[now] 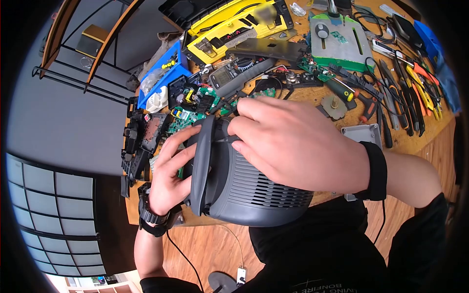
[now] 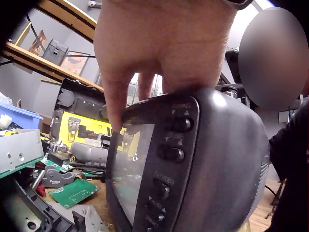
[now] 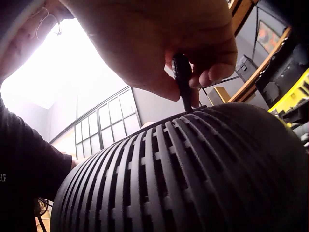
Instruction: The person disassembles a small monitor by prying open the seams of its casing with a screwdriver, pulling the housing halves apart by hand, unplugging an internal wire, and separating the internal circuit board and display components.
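The person's right grip [image 1: 298, 141] was clamped on a slim black upright piece [image 3: 182, 77] at the top of a portable television [image 1: 271, 210]. The left grip [image 1: 168, 173] had its fingers apart, resting against the set's front bezel [image 1: 200, 180]. The television was at the near edge of the wooden counter [image 1: 410, 139]; whether it rested there could not be told. Its screen [image 2: 133, 169] faced nine o'clock, with control buttons [image 2: 171, 153] alongside, and its slotted rear housing faced three o'clock.

Beyond the set, green circuit boards [image 1: 184, 116] lay at ten o'clock and a digital multimeter [image 1: 224, 75] near twelve. An orange-and-black-handled screwdriver [image 1: 366, 105] and a row of pliers [image 1: 424, 90] were noted at two o'clock. Farther off, a blue tray [image 1: 181, 62] stood at eleven o'clock, a yellow-and-black case [image 1: 217, 41] at twelve.
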`<state>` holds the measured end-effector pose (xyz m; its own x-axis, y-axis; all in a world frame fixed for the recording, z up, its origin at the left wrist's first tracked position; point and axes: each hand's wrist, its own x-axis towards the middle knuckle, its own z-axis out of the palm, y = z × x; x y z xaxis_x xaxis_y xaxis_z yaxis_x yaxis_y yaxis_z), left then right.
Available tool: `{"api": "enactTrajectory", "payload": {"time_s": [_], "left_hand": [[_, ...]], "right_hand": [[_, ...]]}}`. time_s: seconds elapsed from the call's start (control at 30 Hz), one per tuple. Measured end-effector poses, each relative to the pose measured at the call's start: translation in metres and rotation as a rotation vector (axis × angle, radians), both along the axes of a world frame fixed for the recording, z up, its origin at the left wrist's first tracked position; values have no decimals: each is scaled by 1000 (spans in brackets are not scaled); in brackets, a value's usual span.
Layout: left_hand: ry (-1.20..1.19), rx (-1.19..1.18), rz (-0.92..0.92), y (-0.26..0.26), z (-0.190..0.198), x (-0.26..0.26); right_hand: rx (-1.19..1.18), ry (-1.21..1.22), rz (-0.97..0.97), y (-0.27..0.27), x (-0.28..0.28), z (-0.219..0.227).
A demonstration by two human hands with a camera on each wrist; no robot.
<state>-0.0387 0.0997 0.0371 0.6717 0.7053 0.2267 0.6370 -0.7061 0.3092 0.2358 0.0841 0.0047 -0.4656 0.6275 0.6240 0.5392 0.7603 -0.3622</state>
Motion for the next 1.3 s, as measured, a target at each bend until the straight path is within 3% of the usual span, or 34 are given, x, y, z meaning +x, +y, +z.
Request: {"api": "enactTrajectory", "payload": {"time_s": [0.7,0.77,1.07,1.3], "left_hand": [[57,13,-9,-1,7,2],[86,6,-10,0,8,1],[101,-1,-12,0,7,1],[77,-3,-16,0,5,-1]], "right_hand": [[32,-61,36,-1,-1,6],[-192,-174,-12,-6,-5,10],[-19,-2,35,-3,-7,0],[-93,8,12,-1,-6,-1]]}}
